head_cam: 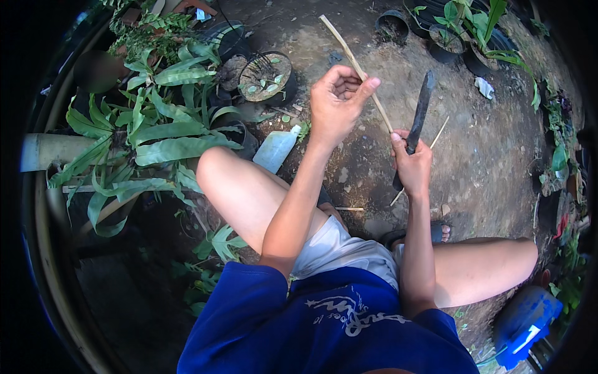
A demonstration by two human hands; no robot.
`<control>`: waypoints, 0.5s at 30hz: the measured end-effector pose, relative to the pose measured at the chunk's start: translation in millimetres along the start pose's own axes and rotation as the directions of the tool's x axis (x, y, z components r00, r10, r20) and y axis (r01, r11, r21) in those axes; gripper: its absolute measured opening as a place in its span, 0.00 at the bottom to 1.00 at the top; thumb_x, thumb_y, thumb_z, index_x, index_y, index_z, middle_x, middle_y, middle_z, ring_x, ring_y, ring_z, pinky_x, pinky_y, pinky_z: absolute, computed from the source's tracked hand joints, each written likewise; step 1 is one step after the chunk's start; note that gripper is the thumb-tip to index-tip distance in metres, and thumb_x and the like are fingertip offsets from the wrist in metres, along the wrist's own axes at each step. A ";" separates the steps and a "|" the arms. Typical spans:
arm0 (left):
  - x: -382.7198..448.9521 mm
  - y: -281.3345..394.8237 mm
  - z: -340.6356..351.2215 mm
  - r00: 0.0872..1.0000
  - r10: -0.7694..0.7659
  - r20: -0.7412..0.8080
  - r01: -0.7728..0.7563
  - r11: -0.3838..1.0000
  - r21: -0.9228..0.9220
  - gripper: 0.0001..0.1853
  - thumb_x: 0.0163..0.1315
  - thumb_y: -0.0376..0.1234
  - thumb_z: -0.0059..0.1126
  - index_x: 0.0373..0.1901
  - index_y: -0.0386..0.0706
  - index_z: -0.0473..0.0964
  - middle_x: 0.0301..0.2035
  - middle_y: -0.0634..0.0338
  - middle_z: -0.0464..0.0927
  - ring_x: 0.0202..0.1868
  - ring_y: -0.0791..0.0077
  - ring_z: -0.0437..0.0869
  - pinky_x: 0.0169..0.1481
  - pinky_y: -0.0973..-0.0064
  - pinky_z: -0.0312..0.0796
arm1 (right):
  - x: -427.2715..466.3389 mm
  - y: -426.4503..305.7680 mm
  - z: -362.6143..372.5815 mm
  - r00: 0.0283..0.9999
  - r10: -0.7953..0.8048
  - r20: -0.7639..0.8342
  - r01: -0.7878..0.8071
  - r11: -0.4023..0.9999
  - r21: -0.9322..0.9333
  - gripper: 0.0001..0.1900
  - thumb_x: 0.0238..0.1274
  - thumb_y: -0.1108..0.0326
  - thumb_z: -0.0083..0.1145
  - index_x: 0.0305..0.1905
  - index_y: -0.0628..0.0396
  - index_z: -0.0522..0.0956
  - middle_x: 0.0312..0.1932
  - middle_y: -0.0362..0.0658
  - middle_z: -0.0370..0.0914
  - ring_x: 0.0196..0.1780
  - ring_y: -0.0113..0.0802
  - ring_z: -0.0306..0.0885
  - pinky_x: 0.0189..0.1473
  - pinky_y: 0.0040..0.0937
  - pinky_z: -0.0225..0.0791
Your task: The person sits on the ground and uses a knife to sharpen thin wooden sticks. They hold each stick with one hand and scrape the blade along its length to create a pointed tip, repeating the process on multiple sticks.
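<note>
A thin, peeled-looking wooden stick [343, 43] slants between my two hands above the dirt ground. My left hand [337, 105] pinches it around its middle, thumb on the near side and the other fingers curled. At its lower end, the thumb and fingertip of my right hand [413, 161] touch the stick. The same right hand grips a dark, knife-like tool [421, 100] that points up and away; my fingers hide its middle. Behind the right hand, a thin pale sliver [440, 131] lies on the ground. A shorter pale stick [349, 209] lies between my feet.
Leafy ferns [173, 135] crowd the left side, near a round black pot [292, 75] and a cloudy plastic bottle [277, 148]. Potted plants [447, 41] stand at the far right. A crumpled white scrap [484, 88] lies on the ground. A blue container [528, 318] stands at lower right.
</note>
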State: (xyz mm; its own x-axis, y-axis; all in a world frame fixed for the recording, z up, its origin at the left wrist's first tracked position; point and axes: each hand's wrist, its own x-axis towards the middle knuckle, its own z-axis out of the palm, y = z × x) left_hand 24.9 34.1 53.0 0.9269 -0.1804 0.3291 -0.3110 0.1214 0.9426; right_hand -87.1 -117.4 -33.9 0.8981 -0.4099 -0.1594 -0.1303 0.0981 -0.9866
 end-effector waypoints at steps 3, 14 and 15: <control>-1.2 2.8 -2.1 1.000 0.002 0.024 0.000 0.999 -0.051 0.13 0.72 0.34 0.69 0.47 0.34 0.80 0.40 0.54 0.87 0.42 0.77 0.88 0.48 0.78 0.81 | -2.1 2.0 3.5 1.000 0.000 0.012 0.000 1.000 -0.006 0.15 0.72 0.61 0.70 0.52 0.62 0.85 0.25 0.31 0.77 0.24 0.16 0.68 0.26 0.21 0.61; -5.8 10.5 -1.0 0.988 0.044 0.151 -0.021 0.989 -0.149 0.14 0.81 0.34 0.54 0.52 0.29 0.77 0.40 0.48 0.87 0.45 0.60 0.91 0.55 0.60 0.87 | -31.6 -58.4 12.7 0.977 -0.211 -0.032 0.201 0.962 -0.184 0.14 0.77 0.58 0.64 0.55 0.57 0.87 0.21 0.31 0.76 0.25 0.17 0.74 0.28 0.24 0.67; -7.9 9.0 2.9 0.984 0.058 0.168 -0.040 0.993 -0.114 0.13 0.81 0.33 0.54 0.52 0.29 0.77 0.40 0.48 0.87 0.44 0.63 0.91 0.54 0.63 0.86 | -37.0 -66.7 12.0 0.982 -0.185 -0.038 0.179 0.976 -0.126 0.15 0.77 0.59 0.65 0.56 0.57 0.87 0.22 0.31 0.77 0.26 0.17 0.74 0.29 0.23 0.67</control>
State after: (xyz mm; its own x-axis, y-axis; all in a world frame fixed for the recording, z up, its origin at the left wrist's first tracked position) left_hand 14.2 33.8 59.1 0.8588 -0.3342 0.3884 -0.3216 0.2386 0.9163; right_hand -106.6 -97.9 38.2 0.8903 -0.4547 0.0242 -0.0196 -0.0914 -0.9956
